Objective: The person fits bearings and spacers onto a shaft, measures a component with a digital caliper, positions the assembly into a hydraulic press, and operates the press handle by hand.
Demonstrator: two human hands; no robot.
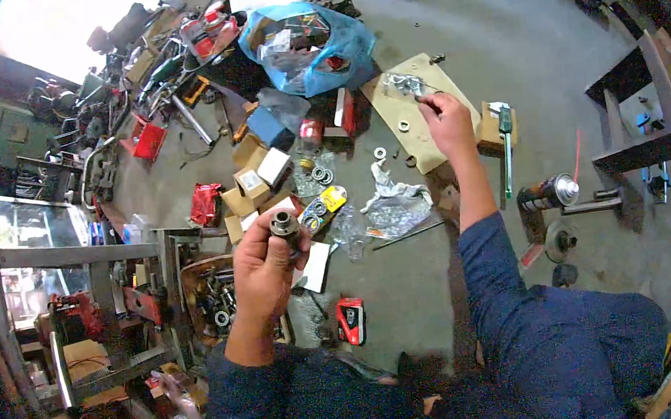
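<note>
My left hand [261,270] is closed round a stubby cylindrical metal part [284,223], with a stepped collar and a hole in its upper end. Reaching far forward, my right hand [450,122] is pinched at the edge of a clear plastic bag [404,84] with shiny metal pieces in it. Whether its fingers grip the bag or a small piece is hidden. Under that bag lies a tan cardboard sheet [438,146], bearing a small metal ring [403,127] and a dark ring [411,162].
Small boxes [252,184], crumpled clear plastic [396,214] and a red box [351,321] lie between my arms. A blue bag [355,46] of parts stands beyond. To the right are a digital caliper [506,147], a spray can [549,192] and a metal frame [657,99]; a metal stand [77,255] is left.
</note>
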